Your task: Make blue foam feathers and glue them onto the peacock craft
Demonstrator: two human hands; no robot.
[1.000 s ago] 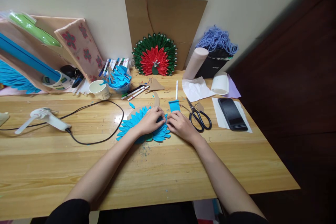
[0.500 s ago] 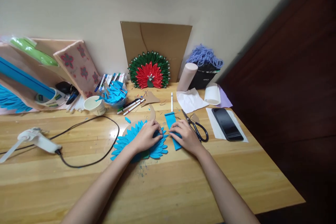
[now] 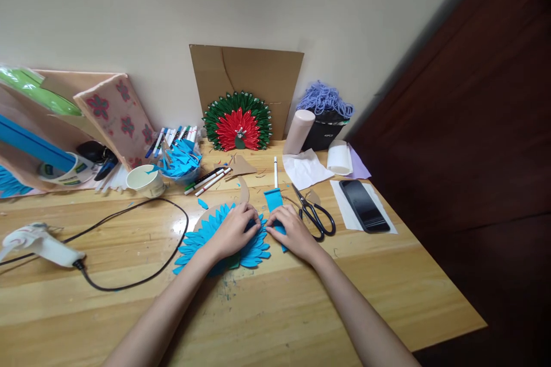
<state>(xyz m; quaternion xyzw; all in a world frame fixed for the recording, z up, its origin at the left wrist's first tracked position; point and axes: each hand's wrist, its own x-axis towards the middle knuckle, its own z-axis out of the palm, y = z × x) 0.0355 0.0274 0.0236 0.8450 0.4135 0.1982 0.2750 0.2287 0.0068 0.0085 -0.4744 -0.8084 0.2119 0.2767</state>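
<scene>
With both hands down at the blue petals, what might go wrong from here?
The scissors lie close beside the right hand; a sideways sweep could knock them. The black cable loops near the blue petals, so the left arm might snag it. The left hand is over the petals; pressing hard could crease some.

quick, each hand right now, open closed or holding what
Left hand: curled over the blue petal fan; any hold cannot be told.
Right hand: curled over the blue strip; grip cannot be told.
</scene>
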